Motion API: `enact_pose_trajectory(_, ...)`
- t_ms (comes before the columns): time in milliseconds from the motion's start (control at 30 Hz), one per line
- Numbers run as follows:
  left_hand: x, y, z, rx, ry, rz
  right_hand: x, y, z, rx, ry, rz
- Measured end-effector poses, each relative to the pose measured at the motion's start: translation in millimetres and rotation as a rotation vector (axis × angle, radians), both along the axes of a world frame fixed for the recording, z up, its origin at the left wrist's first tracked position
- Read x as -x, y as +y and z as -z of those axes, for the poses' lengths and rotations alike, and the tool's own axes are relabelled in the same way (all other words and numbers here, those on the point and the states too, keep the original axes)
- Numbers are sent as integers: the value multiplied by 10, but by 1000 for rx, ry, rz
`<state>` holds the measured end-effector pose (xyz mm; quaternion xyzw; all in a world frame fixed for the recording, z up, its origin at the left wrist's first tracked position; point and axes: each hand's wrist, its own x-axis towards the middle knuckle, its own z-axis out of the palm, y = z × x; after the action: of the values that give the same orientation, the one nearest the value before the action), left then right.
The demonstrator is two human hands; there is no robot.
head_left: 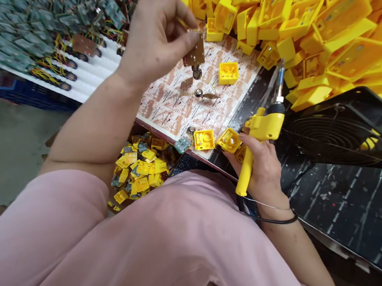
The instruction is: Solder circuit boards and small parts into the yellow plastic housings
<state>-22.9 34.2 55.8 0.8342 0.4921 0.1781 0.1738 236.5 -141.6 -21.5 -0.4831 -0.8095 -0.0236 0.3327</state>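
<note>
My left hand (156, 39) is raised over the worktop, pinching a small brown circuit board (198, 55) between thumb and fingers. A little round dark part (197, 73) shows just below the board. In my right hand (264, 171) is a yellow soldering gun (267, 126), its metal tip pointing up and away. My right fingertips also reach a yellow casing (229, 140) at the near edge; whether they grip it is unclear. Beside it lies another open yellow casing (204, 139), with a green circuit board (183, 144) to its left. Farther back sits a yellow casing (228, 73).
Wired circuit boards (18, 28) are piled at far left on a white ridged sheet (99, 72). Yellow casings (287, 18) heap up at the back right, near a black fan (340, 128). Below the table edge, a container holds filled casings (142, 168).
</note>
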Motion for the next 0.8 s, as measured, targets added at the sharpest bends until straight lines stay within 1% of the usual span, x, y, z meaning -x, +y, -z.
enact_pose_trajectory(67,-59,-79,-12,3,-24,14,-3,15,-3,17,-24,-14)
enact_pose_trajectory(167,-137,-289,61,61,-73,67,-15,20,-15,7,-30,-17)
enact_pose_trajectory(300,-148,-538,177,308,-148,238,-40,-21,-18,17,-18,-62)
enact_pose_trajectory(367,-140,-622,222,368,-130,284,-53,-48,-27,36,-6,-85)
enact_pose_trajectory(467,-139,-694,244,326,-44,251,-84,-79,-85,30,100,-46)
enact_pose_trajectory(533,-138,-705,217,294,22,243,-127,-97,-156,-24,145,-31)
enact_pose_trajectory(600,-128,-696,169,233,88,273,-193,-124,-233,-104,140,-44)
enact_pose_trajectory(667,-115,-683,126,175,140,327,-280,-179,-296,-146,139,-60)
enact_pose_trajectory(733,-113,-682,112,164,185,373,-378,-265,-325,-87,135,-65)
enact_pose_trajectory(800,-132,-699,131,170,256,391,-473,-374,-314,-60,144,-19)
